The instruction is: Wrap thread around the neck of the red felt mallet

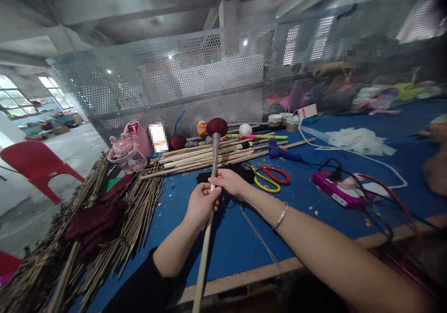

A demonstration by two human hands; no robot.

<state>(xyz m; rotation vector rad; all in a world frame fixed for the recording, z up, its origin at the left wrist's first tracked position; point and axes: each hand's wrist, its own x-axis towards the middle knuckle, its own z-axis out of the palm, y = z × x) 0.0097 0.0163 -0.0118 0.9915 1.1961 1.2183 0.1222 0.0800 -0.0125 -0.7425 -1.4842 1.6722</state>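
Observation:
A pale wooden stick (206, 252) slants up from the near table edge, its upper part wrapped in grey thread (215, 152). At its top end sits a dark red yarn ball (217, 127). My left hand (202, 201) is closed around the stick just below the wrapped part. Touching it from the right, my right hand (228, 182) pinches the lower end of the grey wrapping, a bracelet on its wrist. Loose grey thread (258, 234) trails from near my hands to the table's front edge. Behind them lies a black cloth (247, 174), partly hidden.
Peeled sticks (188, 159) lie behind my hands. Scissors (270, 180) with yellow and red handles, a blue glue gun (282, 152) and a purple power strip (340, 189) are to the right. Bundled twigs (136, 215) cover the left. A perforated metal panel (195, 80) stands behind.

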